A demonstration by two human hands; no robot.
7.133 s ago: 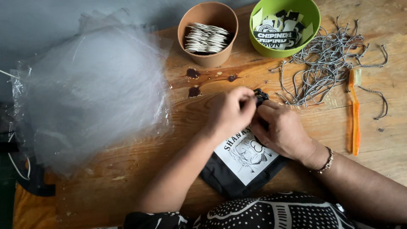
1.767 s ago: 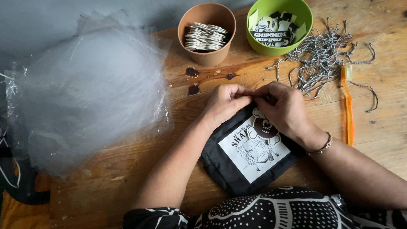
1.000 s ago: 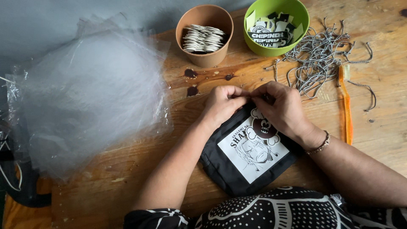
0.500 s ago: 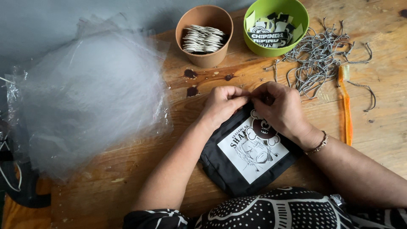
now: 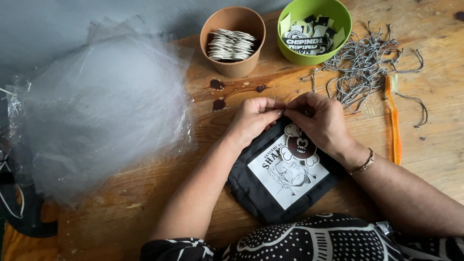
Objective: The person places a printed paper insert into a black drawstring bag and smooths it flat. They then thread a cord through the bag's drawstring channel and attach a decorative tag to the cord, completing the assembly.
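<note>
Take the black pouch (image 5: 282,176) as your landmark: it lies flat on the wooden table (image 5: 145,222) right in front of you, turned at a slant. Beyond it, to the upper left, stands a tan cup (image 5: 234,41) holding a stack of pale round discs (image 5: 231,45). Just right of that cup sits a green bowl (image 5: 314,30) filled with small printed tags (image 5: 307,36) in black and white. Right of the bowl, past the pouch's far corner, a loose heap of speckled strings (image 5: 369,65) spreads over the wood, with an orange tool (image 5: 394,118) lying beside it. Far to the pouch's left is a pile of clear plastic bags (image 5: 101,111).

The pouch is black fabric with a white square print of a drawn figure and a round skull badge above it. Your left hand (image 5: 251,121) and right hand (image 5: 321,121) meet at its top edge, fingers curled and pinched together there; what sits between the fingertips is too small to tell.
</note>
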